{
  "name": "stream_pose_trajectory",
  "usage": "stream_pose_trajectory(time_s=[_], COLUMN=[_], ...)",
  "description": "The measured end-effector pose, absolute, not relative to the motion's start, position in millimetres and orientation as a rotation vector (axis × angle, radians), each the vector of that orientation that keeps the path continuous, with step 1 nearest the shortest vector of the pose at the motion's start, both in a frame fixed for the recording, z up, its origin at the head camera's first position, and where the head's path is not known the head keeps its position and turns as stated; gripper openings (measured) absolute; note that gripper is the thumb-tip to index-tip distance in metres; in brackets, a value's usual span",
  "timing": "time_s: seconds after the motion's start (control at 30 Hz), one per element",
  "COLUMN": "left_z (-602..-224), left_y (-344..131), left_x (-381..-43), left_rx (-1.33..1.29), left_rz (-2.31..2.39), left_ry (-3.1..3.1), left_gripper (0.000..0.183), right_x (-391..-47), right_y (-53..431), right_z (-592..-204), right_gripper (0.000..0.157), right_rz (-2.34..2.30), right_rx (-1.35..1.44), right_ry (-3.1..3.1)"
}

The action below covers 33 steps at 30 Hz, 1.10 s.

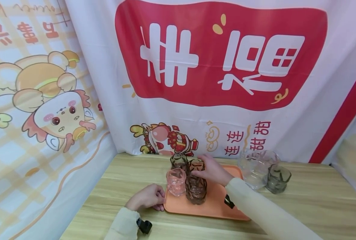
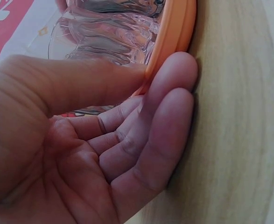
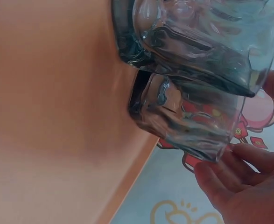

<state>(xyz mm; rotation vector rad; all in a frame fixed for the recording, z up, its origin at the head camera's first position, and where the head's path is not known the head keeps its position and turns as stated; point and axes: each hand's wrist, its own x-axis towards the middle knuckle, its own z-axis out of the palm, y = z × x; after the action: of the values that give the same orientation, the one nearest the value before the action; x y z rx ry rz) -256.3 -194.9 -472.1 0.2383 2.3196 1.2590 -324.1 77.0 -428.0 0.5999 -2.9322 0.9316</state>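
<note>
My left hand [image 1: 149, 197] pinches the left edge of the orange tray [image 1: 208, 213], thumb [image 2: 104, 84] on the rim and fingers along its outer side. At the tray's back, my right hand [image 1: 212, 170] holds a dark wavy glass [image 1: 197, 164] near its rim, thumb on the near side and fingers [image 3: 221, 179] on the far side. Close in front of it stands another dark glass [image 1: 196, 190], which overlaps it in the right wrist view. A pink glass [image 1: 176, 182] and a further dark glass [image 1: 179, 161] stand at the tray's left.
Right of the tray, clear glassware [image 1: 254, 171] and a grey glass [image 1: 278, 180] stand on the wooden table [image 1: 319, 196]. A printed cloth [image 1: 214, 133] hangs behind the table, another along its left side. The right forearm crosses over the tray's right part.
</note>
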Motion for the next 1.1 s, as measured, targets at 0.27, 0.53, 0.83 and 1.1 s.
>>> stream_pose_trajectory(time_s=[0.27,0.53,0.83,1.1], left_z=[-472,-475,-477,-475], left_y=[-194,-195,-196,-195], left_x=[-256,-257,-257,-257], left_rx=[0.25,0.259,0.246,0.243], left_rz=[1.264,1.264,1.26,1.264], left_ry=[2.314,2.319,2.317,2.319], left_gripper=[0.005,0.004,0.006,0.007], right_x=[-330,-335,-336,-334], right_y=[69,71,84,94], right_z=[-427,-429,-429,-428], right_gripper=[0.074,0.071,0.068,0.066], right_rz=[0.88,0.962,1.005,0.999], right_rx=[0.579,0.57,0.577,0.634], right_ry=[-2.986,-2.981,-2.997,-2.971])
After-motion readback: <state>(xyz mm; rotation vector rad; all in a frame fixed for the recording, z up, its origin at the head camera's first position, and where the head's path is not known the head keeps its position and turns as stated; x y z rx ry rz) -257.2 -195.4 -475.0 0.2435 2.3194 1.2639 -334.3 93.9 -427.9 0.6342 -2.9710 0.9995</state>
